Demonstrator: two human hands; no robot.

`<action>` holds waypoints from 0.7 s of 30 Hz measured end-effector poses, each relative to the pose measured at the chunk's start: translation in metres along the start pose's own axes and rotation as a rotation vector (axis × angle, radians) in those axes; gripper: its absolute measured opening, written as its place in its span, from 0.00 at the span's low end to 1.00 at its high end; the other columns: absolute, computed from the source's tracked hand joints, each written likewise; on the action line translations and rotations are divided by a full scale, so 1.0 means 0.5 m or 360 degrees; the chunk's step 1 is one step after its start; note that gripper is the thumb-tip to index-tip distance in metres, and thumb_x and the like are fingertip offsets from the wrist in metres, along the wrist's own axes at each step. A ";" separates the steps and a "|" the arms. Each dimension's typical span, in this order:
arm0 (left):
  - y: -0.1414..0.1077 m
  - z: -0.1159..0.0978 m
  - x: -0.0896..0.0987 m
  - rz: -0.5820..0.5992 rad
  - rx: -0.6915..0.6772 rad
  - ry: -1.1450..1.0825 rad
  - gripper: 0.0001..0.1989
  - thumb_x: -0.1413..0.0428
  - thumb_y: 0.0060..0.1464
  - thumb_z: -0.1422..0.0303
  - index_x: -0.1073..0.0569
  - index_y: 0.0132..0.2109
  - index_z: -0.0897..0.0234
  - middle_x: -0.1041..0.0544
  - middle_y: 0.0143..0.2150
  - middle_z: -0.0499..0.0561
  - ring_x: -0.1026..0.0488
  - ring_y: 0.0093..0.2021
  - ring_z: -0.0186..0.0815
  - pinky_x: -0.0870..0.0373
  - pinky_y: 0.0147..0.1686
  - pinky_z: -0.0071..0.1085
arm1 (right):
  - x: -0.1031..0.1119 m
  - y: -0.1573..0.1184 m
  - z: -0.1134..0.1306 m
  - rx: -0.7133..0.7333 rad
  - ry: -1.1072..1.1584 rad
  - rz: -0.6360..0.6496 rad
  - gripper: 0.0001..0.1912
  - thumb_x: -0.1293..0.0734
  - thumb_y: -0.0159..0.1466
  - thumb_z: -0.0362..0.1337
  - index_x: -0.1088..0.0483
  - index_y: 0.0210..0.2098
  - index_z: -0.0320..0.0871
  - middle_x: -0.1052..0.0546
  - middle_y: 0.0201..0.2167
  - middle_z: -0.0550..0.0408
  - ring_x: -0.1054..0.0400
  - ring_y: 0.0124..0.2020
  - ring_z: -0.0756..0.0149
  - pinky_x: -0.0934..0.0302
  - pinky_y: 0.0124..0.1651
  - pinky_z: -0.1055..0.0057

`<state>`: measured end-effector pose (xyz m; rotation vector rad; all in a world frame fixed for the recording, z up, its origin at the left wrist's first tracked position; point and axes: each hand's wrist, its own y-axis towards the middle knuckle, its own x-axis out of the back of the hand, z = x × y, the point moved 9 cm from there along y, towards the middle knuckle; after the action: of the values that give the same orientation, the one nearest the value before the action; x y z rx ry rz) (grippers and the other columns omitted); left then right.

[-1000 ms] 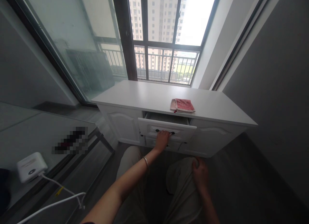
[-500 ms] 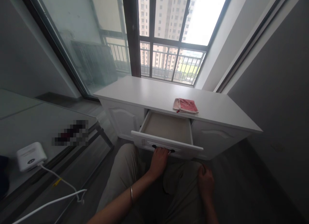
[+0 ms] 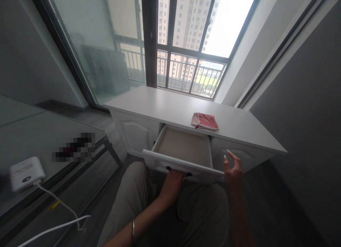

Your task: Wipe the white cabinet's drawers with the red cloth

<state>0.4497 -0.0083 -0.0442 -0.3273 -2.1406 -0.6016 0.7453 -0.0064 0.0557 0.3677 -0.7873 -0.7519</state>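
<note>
- A home, seemingly an upper-floor flat.
- Ahead at twelve o'clock: a white household cabinet (image 3: 162, 104) with arched door panels (image 3: 135, 135) and an open drawer (image 3: 183, 144).
- Beyond it at twelve: a window (image 3: 197, 54) and railing (image 3: 183, 73) facing an apartment-like tower (image 3: 186, 27).
- Ten o'clock: a large glass panel (image 3: 87, 23).
- Nine o'clock: a light-topped table (image 3: 34, 135).

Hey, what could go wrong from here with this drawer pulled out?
The white panelled drawer, held out by the left hand, might bump the beige-trousered knees close by. The open right hand, near the drawer's front corner, could get knocked if the drawer moved suddenly. The folded pink cloth, near the front edge of the white cabinet, might fall in.
</note>
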 end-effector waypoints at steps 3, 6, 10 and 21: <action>0.003 0.007 -0.003 0.0093 0.0031 -0.0041 0.16 0.51 0.75 0.71 0.19 0.57 0.59 0.14 0.52 0.54 0.19 0.55 0.49 0.24 0.59 0.49 | -0.107 0.158 0.162 0.0620 -0.0124 0.0328 0.43 0.37 0.73 0.64 0.35 0.73 0.39 0.36 0.76 0.33 0.46 0.78 0.41 0.55 0.80 0.39; 0.004 0.007 -0.001 0.0122 0.0046 -0.0087 0.16 0.51 0.75 0.71 0.19 0.57 0.60 0.14 0.52 0.56 0.19 0.55 0.50 0.23 0.58 0.50 | -0.242 0.286 0.213 0.0764 -0.0345 0.0666 0.54 0.33 0.69 0.70 0.42 0.78 0.36 0.49 0.81 0.30 0.60 0.83 0.36 0.67 0.81 0.33; 0.002 0.002 0.017 0.0025 0.0036 -0.0242 0.16 0.50 0.75 0.70 0.19 0.58 0.57 0.14 0.55 0.55 0.19 0.57 0.48 0.22 0.60 0.49 | -0.375 0.363 0.182 0.0697 -0.0590 0.1073 0.70 0.22 0.57 0.70 0.49 0.81 0.31 0.57 0.82 0.25 0.66 0.83 0.31 0.68 0.80 0.31; -0.138 0.142 0.232 -0.0841 0.0355 -0.0390 0.22 0.56 0.77 0.61 0.19 0.43 0.56 0.17 0.38 0.53 0.20 0.42 0.41 0.22 0.46 0.37 | -0.421 0.340 0.098 0.0577 -0.0294 0.1183 0.56 0.17 0.57 0.53 0.35 0.74 0.29 0.41 0.78 0.27 0.51 0.80 0.33 0.57 0.80 0.35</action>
<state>0.3029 -0.0273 -0.0074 0.3157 -2.5199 -0.6290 0.6891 0.2619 0.0774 0.2972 -1.1457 0.0602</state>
